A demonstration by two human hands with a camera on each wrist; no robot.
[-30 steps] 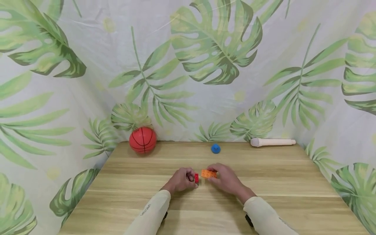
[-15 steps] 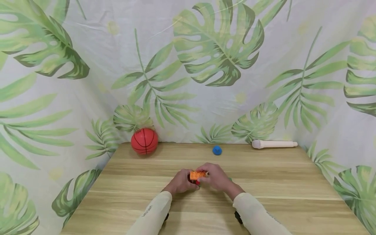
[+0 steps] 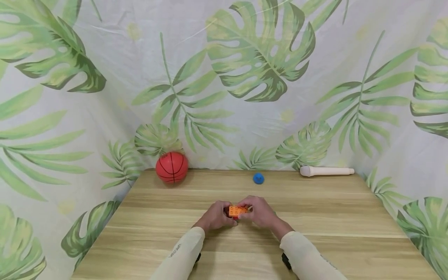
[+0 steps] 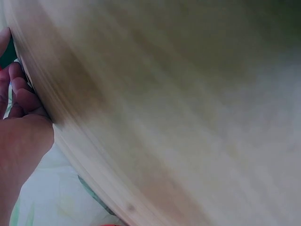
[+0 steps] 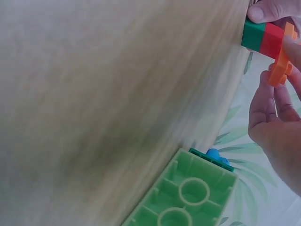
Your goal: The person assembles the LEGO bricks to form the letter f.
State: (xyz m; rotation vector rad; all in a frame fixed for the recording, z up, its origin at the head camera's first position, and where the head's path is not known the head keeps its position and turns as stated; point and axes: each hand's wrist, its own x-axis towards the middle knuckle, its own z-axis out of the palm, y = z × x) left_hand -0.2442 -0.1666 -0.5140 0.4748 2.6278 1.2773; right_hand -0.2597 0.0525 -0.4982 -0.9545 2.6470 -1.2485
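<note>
At the bench [image 3: 332,217], the right grip [image 3: 259,212] and left grip [image 3: 216,216] are held close together.
The orange brick [image 3: 236,211] is pinched in the right, against the red brick [image 5: 271,40], which is held in the left with the adjoining green brick [image 5: 253,35].

Leafy cloth backdrop [image 3: 196,23] hung behind table, wrapping round both sides too. Whitish fabric, kinda wrinkly, faint sheen up top. Print is big split-leaf monstera [image 3: 259,50] top middle, feathery palm frond [image 3: 358,93] over on right, pale yellow blotches [image 3: 133,31] dotted around. Smaller leaves down near back edge of table.

Tabletop [image 3: 168,202] light wood look, yellowish-tan with darker streaks running side to side. Far edge sits just by cloth. Lighting pretty soft and even, gentle shadows on wood. Grain goes blurry in wrist views, table edge slanting across.
</note>
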